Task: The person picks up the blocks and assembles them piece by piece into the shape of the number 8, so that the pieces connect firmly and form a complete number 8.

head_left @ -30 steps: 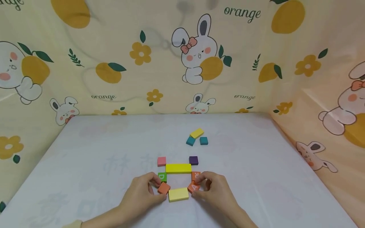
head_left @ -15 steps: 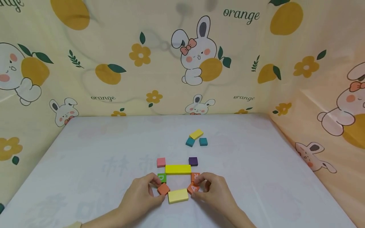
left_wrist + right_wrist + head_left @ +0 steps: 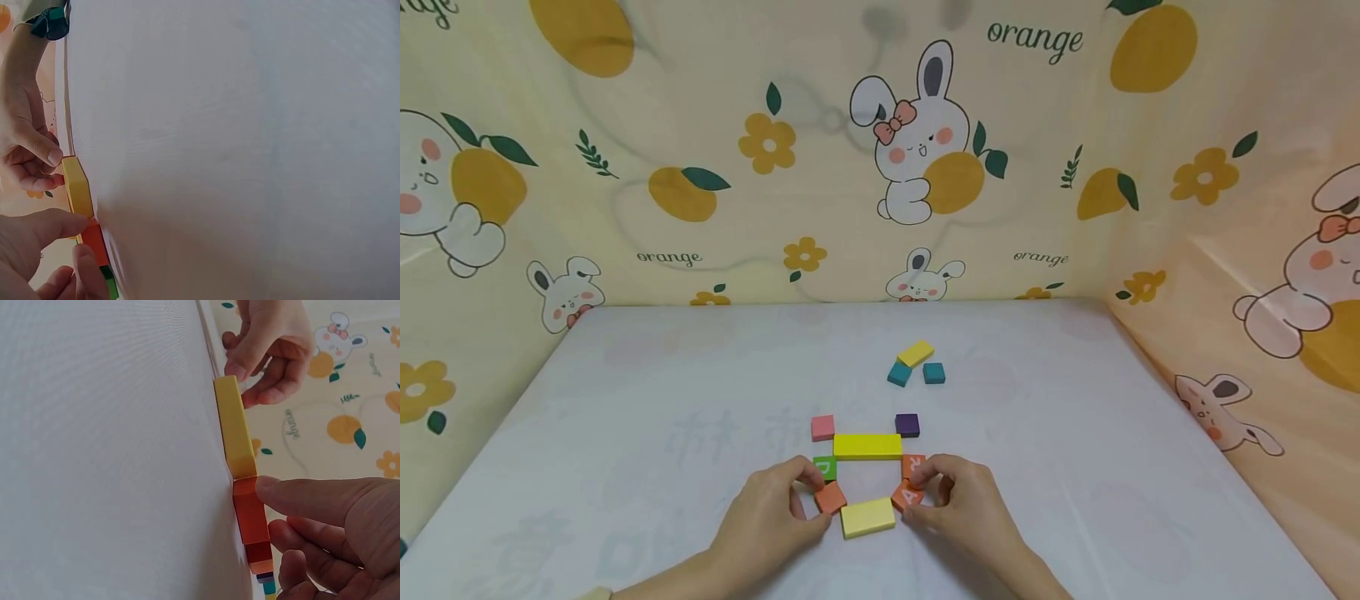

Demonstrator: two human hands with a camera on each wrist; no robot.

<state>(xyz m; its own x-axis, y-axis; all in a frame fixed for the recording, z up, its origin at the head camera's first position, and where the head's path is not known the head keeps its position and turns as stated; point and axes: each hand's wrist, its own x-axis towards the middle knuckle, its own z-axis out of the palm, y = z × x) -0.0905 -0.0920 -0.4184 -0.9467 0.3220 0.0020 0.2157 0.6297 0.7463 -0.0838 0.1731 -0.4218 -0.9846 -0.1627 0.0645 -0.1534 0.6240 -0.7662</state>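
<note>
In the head view my left hand [image 3: 772,508] pinches an orange block [image 3: 831,497] between thumb and index finger. The block sits turned at an angle, at the left corner of a pale yellow block [image 3: 868,518]. Opposite it, my right hand [image 3: 966,504] pinches another orange block [image 3: 907,494], marked with a white A, at the pale yellow block's right corner. Behind these lie a green lettered block [image 3: 825,467] on the left and an orange lettered block [image 3: 913,465], partly covered by my right fingers. A long bright yellow block [image 3: 867,447] runs between the two sides at the back.
A pink block [image 3: 823,427] and a dark purple block [image 3: 907,425] stand at the back corners of the arrangement. Farther off are a yellow block [image 3: 916,353] and two teal blocks [image 3: 934,372]. Patterned cloth walls [image 3: 820,192] enclose the white table [image 3: 1060,433].
My left thumb tip has drawn slightly left, a little farther from the pale yellow block. The head view has shifted slightly; both hands otherwise keep their places at the orange blocks.
</note>
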